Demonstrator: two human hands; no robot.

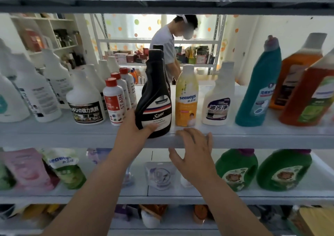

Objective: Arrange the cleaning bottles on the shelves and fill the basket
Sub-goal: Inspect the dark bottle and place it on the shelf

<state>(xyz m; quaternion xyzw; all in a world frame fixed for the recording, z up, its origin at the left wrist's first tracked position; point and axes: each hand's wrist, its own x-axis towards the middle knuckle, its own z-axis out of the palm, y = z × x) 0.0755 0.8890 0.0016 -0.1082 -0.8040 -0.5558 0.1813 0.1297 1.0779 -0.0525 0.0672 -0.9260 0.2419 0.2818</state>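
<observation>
Shelves largely stocked with bottles. Black bottle gripped low by left hand, tilted, base at shelf front edge beside yellow bottle; not yet settled. Right hand spread open, fingertips at shelf lip. Basket not seen; filling judged outstanding.

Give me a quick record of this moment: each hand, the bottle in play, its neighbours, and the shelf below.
left hand: grips the black bottle low on its body
right hand: open, fingers spread, at the shelf front edge
black bottle: at the front edge, between the red-capped bottle and the yellow bottle
below: lower shelf holds pouches at left, green jugs at right
</observation>
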